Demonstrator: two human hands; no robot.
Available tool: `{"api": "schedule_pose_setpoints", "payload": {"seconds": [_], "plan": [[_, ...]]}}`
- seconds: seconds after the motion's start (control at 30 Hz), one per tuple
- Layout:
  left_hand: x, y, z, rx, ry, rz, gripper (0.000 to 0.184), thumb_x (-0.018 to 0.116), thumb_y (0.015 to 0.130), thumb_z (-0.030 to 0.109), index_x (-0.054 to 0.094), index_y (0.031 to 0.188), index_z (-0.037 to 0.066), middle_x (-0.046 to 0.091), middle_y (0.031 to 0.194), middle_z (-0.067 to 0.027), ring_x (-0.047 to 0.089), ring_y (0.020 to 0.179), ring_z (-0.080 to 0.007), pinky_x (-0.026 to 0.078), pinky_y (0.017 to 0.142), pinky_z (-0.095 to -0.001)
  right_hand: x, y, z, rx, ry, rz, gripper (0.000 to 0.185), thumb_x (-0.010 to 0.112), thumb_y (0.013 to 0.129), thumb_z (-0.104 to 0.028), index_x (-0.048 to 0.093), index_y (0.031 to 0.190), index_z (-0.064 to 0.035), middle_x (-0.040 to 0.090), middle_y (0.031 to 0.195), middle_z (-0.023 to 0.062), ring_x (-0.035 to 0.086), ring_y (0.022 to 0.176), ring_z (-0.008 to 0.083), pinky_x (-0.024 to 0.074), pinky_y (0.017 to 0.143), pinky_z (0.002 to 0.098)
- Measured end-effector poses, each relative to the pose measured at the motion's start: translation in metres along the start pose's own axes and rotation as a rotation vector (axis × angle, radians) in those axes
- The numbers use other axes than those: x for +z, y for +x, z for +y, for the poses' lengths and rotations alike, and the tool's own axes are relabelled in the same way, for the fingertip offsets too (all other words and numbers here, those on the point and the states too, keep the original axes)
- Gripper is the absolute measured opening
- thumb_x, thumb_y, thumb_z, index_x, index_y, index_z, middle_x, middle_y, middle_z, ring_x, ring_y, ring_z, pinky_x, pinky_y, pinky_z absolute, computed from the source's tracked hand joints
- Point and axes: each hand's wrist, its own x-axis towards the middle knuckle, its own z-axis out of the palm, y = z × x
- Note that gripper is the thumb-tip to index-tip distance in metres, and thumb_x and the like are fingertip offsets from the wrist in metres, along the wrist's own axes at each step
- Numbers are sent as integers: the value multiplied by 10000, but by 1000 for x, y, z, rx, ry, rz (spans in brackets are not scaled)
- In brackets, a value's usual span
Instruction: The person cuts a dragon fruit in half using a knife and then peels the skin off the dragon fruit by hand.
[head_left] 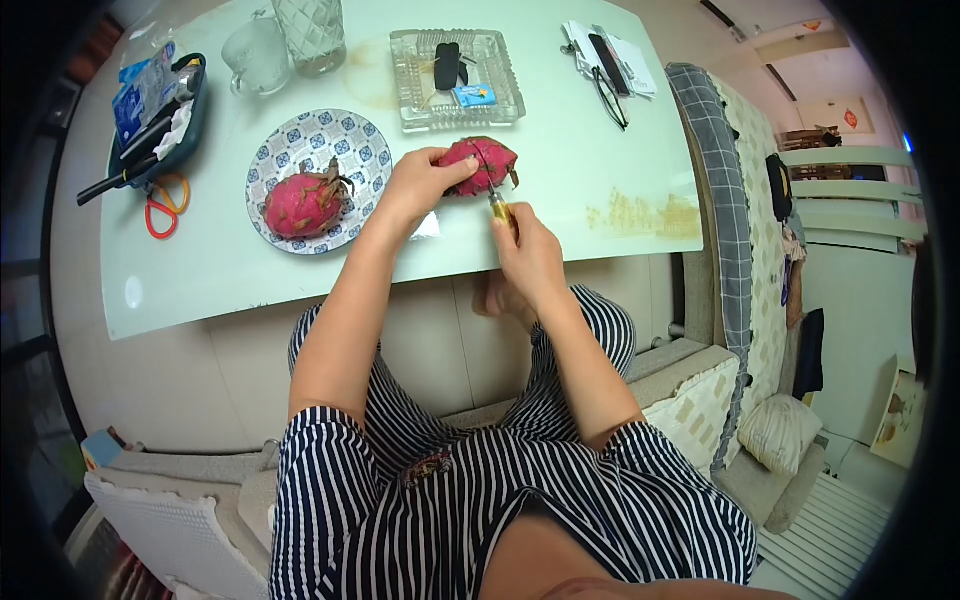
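Observation:
A pink dragon fruit lies near the middle of the table, below the glass ashtray. Its left end is gripped by my left hand, thumb on top and fingers mostly out of sight. My right hand is closed around the yellowish handle of a knife. The blade meets the fruit's skin, and a dark line runs across the top from it; how deep it goes I cannot tell. To the left, a second dragon fruit rests whole on a blue-and-white patterned plate.
The square glass ashtray holds a black object and a blue packet. A glass mug and a glass pitcher stand behind the plate. Far left is a dark basket beside orange-handled scissors. Eyeglasses and papers lie right.

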Motion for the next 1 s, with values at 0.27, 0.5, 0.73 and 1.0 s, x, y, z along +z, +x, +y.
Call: {"api": "schedule_pose_setpoints", "payload": {"seconds": [0.27, 0.5, 0.73, 1.0], "plan": [[-1, -7, 10, -36, -27, 3, 506, 777, 880, 275, 669, 1188, -112, 726, 1059, -152, 668, 919, -168, 525, 857, -307, 5, -1, 1, 3, -41, 16, 264, 581, 992, -271, 584, 1089, -26, 692, 947, 214, 664, 871, 426, 515, 790, 488], [0, -1, 2, -4, -14, 31, 510, 779, 872, 297, 683, 1173, -103, 732, 1047, -151, 670, 914, -172, 527, 845, -313, -1, 1, -3, 36, -121, -65, 268, 589, 984, -260, 579, 1068, -6, 686, 905, 239, 665, 861, 435, 516, 787, 496], [0, 0, 0, -11, -39, 13, 519, 767, 890, 323, 681, 1186, -95, 729, 1045, -127, 658, 920, -158, 511, 866, -300, -9, -13, -3, 54, -118, -92, 270, 578, 988, -255, 574, 1056, 7, 678, 877, 253, 664, 852, 441, 517, 786, 499], [2, -6, 3, 5, -52, -9, 532, 757, 910, 341, 669, 1214, -87, 721, 1046, -105, 638, 927, -145, 494, 875, -294, -11, -45, 7, 23, -125, -39, 270, 598, 982, -262, 583, 1038, 1, 677, 853, 246, 666, 806, 441, 521, 737, 505]]}}
